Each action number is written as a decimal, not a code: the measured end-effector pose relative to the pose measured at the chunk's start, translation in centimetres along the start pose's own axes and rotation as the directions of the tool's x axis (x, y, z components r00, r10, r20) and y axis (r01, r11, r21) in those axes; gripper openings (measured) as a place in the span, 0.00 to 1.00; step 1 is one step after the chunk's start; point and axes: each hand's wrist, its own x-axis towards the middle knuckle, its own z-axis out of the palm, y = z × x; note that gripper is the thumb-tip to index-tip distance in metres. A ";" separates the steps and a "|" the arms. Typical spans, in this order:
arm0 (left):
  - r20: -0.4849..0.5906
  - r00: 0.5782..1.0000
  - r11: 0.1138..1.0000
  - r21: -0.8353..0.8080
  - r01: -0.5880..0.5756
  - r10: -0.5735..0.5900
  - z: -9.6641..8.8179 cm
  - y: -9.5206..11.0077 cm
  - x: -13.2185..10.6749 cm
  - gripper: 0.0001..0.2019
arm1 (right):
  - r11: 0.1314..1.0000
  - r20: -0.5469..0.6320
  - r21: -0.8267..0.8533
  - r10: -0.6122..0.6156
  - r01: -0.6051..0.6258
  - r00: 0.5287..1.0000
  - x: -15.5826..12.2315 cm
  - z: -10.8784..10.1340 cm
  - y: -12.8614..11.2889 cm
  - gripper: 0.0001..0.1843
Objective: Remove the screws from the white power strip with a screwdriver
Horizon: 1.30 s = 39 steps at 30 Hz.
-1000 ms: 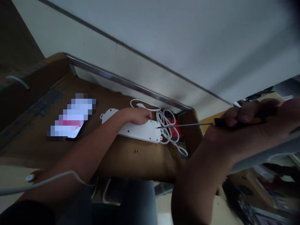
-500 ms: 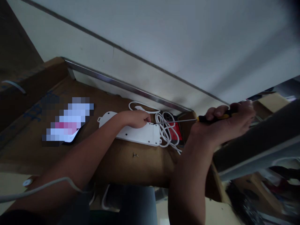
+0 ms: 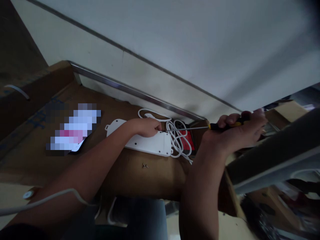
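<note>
A white power strip [image 3: 151, 145] lies on the brown cardboard, its face with several dark screw holes turned up. My left hand [image 3: 148, 127] rests on its far edge, fingers pinched close to the screwdriver's tip; whatever they hold is hidden. Wrapped around the black and yellow handle of a screwdriver [image 3: 197, 128] is my right hand [image 3: 240, 128]. Its thin shaft points left, the tip at the strip's far right corner by my left fingertips. Several small screws [image 3: 145, 165] lie on the cardboard in front of the strip.
Coiled white cable [image 3: 176, 138] lies right of the strip, over a red and black item [image 3: 188, 140]. A lit phone [image 3: 77, 128], blurred out, is at left. A metal rail [image 3: 130, 89] and white wall [image 3: 175, 43] stand behind. Cardboard sides bound the work surface.
The right hand and screwdriver have shifted very slightly left, and the hand's grip has turned a little. The left hand stays pinched at the strip; the view has moved slightly.
</note>
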 end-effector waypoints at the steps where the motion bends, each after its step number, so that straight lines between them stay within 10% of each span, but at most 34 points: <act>1: 0.001 1.000 1.000 0.000 -0.003 0.003 0.0 0.0 0.0 0.25 | 1.000 -0.005 0.008 0.007 -0.007 1.000 0.0 0.1 0.0 0.10; 39: -0.091 0.991 0.993 -0.057 -0.104 0.098 -0.3 -0.1 -0.2 0.17 | 0.978 -0.074 0.010 0.210 -0.210 0.975 0.2 -1.2 1.4 0.10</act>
